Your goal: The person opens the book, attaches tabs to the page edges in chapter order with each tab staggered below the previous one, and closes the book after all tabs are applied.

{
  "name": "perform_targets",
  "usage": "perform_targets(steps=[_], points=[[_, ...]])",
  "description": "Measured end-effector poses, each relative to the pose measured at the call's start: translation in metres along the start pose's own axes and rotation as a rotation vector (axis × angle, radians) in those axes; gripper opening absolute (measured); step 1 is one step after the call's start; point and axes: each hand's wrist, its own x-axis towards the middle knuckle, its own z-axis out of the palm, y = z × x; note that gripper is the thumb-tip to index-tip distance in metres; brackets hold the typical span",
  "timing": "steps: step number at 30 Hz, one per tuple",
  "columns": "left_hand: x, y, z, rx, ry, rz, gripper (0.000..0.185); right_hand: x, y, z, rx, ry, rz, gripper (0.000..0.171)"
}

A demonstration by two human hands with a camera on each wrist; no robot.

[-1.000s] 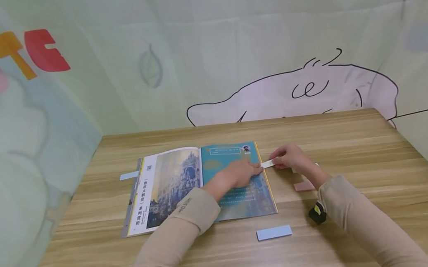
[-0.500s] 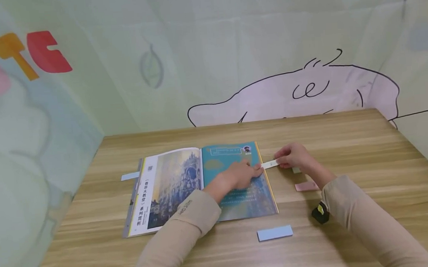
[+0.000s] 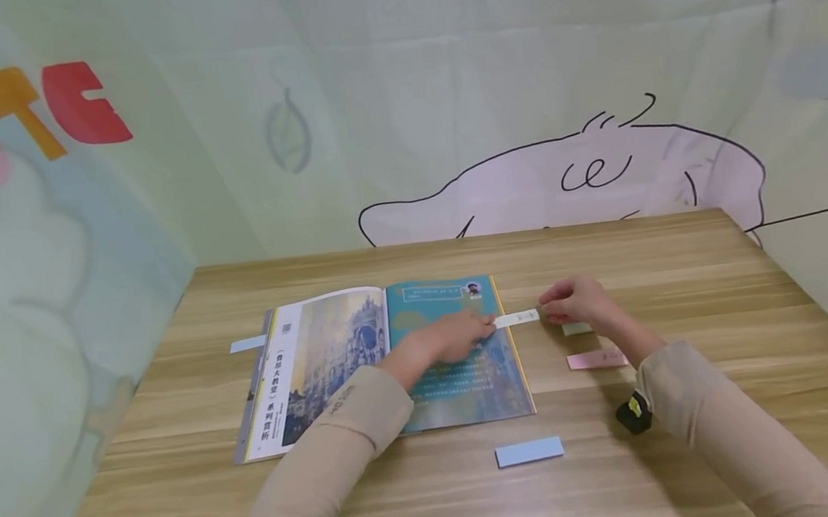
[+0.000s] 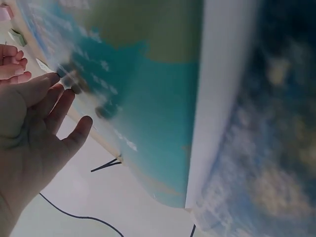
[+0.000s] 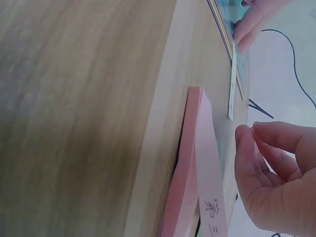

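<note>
Left hand (image 3: pixel 455 337), fingers loosely extended, presses white strip (image 3: pixel 519 318) onto open book (image 3: pixel 467 399). Right hand (image 3: pixel 577 303), fingers curled together, empty, just beside strip's outer end.

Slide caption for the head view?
White strip jutting from an open book, left grip at one end, right grip near the other.

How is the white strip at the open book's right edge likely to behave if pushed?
The white strip looks thin and papery, so it would probably weigh little and bend easily. Its flat shape makes rolling unlikely. The left hand touches its inner end, so a push might pivot it there.
</note>
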Motion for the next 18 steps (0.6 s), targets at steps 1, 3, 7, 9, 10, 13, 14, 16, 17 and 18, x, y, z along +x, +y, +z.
perform_targets(steps=[1,3,7,9,10,13,14,16,17,18], points=[[-0.002,-0.001,0.000,0.015,0.008,0.010,0.044,-0.001,0.000,-0.001,-0.004,-0.001,0.001,0.025],[-0.007,-0.002,0.000,0.036,0.027,0.031,0.042,-0.003,-0.001,-0.001,-0.001,-0.013,0.001,0.026],[-0.020,-0.005,0.000,0.063,0.082,0.073,0.037,-0.006,-0.001,-0.002,-0.002,-0.032,-0.008,0.026],[-0.028,-0.007,0.001,0.059,0.102,0.076,0.038,-0.008,-0.002,-0.002,-0.013,-0.039,-0.022,0.026],[-0.032,-0.007,0.001,0.061,0.114,0.074,0.038,-0.009,-0.002,-0.001,-0.021,-0.043,-0.032,0.026],[-0.048,-0.006,0.004,0.083,0.143,0.062,0.040,-0.013,-0.003,0.001,-0.042,-0.053,-0.057,0.025],[-0.054,-0.005,0.006,0.095,0.151,0.063,0.041,-0.015,-0.003,0.001,-0.044,-0.059,-0.062,0.025],[-0.064,-0.002,0.012,0.125,0.176,0.070,0.042,-0.020,-0.003,0.003,-0.054,-0.064,-0.062,0.023],[-0.069,-0.001,0.015,0.142,0.183,0.078,0.042,-0.022,-0.003,0.005,-0.057,-0.066,-0.063,0.023],[-0.073,0.001,0.019,0.159,0.193,0.091,0.043,-0.024,-0.003,0.006,-0.059,-0.070,-0.062,0.022]])
